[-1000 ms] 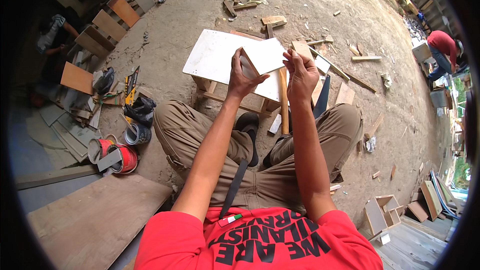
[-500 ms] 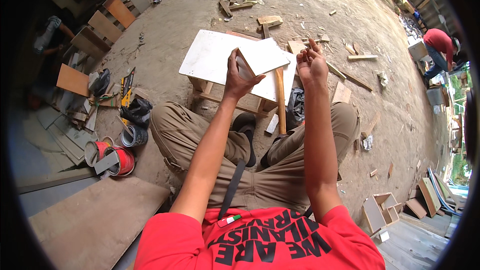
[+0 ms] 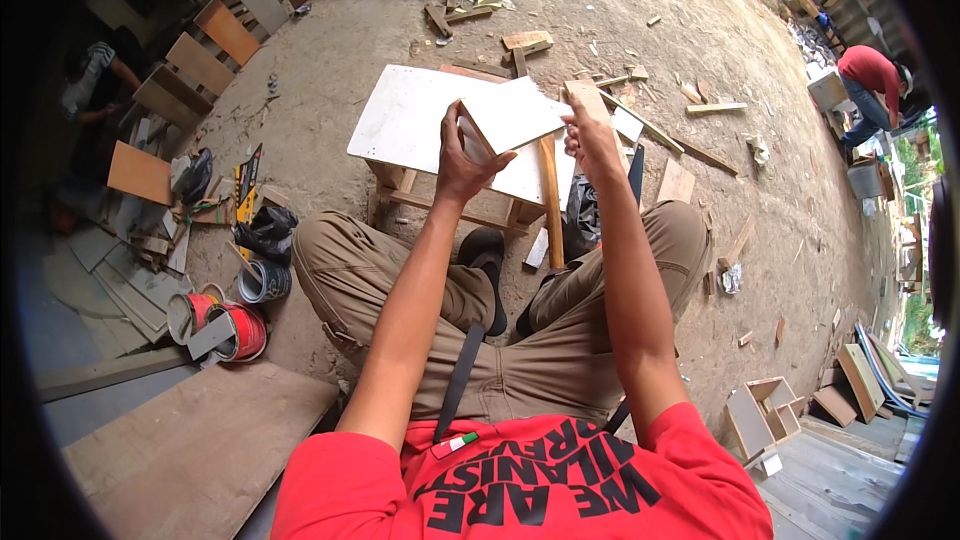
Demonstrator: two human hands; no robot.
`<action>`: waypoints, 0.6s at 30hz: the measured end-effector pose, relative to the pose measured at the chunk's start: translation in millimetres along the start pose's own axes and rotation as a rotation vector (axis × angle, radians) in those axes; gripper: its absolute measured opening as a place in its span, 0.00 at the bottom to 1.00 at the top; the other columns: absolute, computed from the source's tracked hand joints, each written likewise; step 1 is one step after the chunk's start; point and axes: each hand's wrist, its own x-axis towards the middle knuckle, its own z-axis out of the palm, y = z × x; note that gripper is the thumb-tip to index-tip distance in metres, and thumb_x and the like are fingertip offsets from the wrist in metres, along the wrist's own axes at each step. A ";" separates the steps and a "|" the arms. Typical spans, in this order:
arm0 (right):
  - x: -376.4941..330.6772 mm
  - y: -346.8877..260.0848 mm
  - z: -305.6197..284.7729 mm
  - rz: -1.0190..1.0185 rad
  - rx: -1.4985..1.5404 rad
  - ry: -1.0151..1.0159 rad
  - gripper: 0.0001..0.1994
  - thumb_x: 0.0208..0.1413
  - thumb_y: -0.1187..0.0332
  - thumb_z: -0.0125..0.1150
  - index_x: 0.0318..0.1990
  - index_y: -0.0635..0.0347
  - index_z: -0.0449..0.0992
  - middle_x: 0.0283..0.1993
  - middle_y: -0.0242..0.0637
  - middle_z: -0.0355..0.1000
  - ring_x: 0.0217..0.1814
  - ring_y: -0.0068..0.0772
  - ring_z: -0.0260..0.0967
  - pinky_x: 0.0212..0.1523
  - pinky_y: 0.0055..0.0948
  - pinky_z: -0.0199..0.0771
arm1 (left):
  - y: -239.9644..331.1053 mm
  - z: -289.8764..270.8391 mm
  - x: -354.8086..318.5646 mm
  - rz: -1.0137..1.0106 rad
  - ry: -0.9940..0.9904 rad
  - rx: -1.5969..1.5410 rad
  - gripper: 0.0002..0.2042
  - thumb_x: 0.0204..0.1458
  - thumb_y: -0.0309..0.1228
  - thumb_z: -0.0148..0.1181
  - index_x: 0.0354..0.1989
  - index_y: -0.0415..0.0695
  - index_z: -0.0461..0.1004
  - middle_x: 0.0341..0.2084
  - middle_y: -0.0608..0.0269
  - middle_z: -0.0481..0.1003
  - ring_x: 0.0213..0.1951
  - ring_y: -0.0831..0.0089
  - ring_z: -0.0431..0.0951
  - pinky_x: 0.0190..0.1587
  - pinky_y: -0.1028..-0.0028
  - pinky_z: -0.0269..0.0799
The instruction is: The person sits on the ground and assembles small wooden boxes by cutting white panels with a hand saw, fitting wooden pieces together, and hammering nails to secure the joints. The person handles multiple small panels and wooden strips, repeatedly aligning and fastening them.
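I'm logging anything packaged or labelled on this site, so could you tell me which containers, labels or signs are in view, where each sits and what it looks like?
Red tin: on the ground at the person's left, round, lying on its side.
Grey tin: just above the red one, round, open end showing.
Small tag: on the red shirt's chest, a short strip, red, white and green.
No signs or screens are in view.

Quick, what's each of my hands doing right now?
Left hand: closed on the near corner of the white board piece.
Right hand: closed on a small wooden block.
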 end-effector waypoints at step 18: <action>-33.0 15.0 62.8 -0.065 0.344 -0.093 0.16 0.60 0.59 0.66 0.29 0.58 0.68 0.19 0.23 0.61 0.14 0.15 0.53 0.13 0.22 0.49 | -3.2 3.3 3.0 0.010 0.054 -0.116 0.64 0.24 0.53 0.84 0.69 0.36 0.49 0.62 0.44 0.60 0.65 0.54 0.63 0.65 0.60 0.64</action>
